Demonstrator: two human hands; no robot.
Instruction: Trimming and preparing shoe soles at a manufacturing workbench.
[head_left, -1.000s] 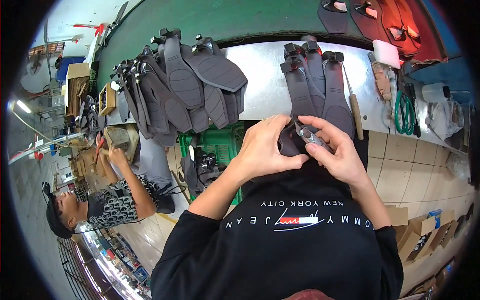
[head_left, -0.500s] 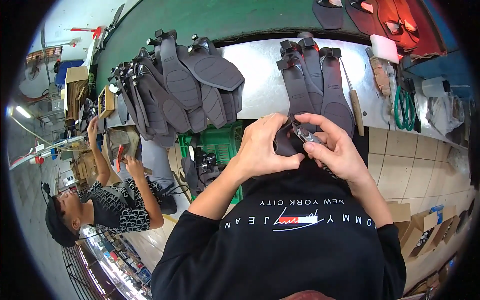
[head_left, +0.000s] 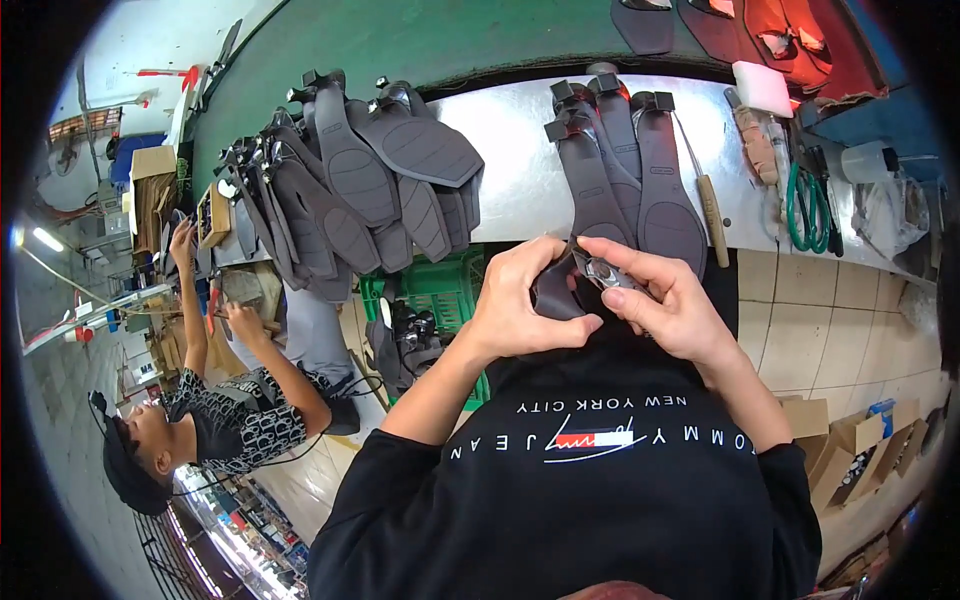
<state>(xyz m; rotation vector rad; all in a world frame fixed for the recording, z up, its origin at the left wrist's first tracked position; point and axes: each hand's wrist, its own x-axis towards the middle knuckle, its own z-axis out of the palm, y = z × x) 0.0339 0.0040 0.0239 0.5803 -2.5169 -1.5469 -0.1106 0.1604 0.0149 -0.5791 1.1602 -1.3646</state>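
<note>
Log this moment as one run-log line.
left hand: grips dark grey sandal strap piece | right hand: holds small metal buckle at strap | behind: grey sole pieces on metal bench

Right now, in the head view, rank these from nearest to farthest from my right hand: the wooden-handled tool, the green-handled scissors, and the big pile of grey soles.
1. Wooden-handled tool: on the bench just above the right hand, slightly to its right.
2. Green-handled scissors: farther right along the bench.
3. Big pile of grey soles: far left, beyond the left hand.
</note>
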